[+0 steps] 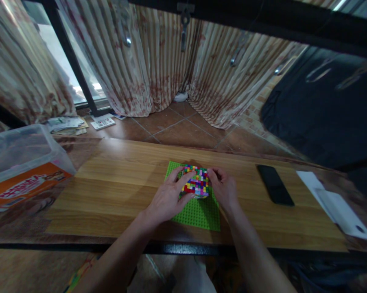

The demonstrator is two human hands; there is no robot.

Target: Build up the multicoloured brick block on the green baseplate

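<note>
A block of small multicoloured building bricks stands on the far part of a green studded baseplate. My left hand grips the block from the left, its thumb at the near edge and its fingers over the top and far side. At the block's right side, my right hand is bent with its thumb and index finger close together against the far right corner. Whether a loose brick sits between those fingertips is hidden.
The baseplate lies on a wooden board. Right of it are a black phone and white papers. A clear plastic box with an orange label stands left. Leaflets lie behind, near striped curtains. A dark bar crosses overhead.
</note>
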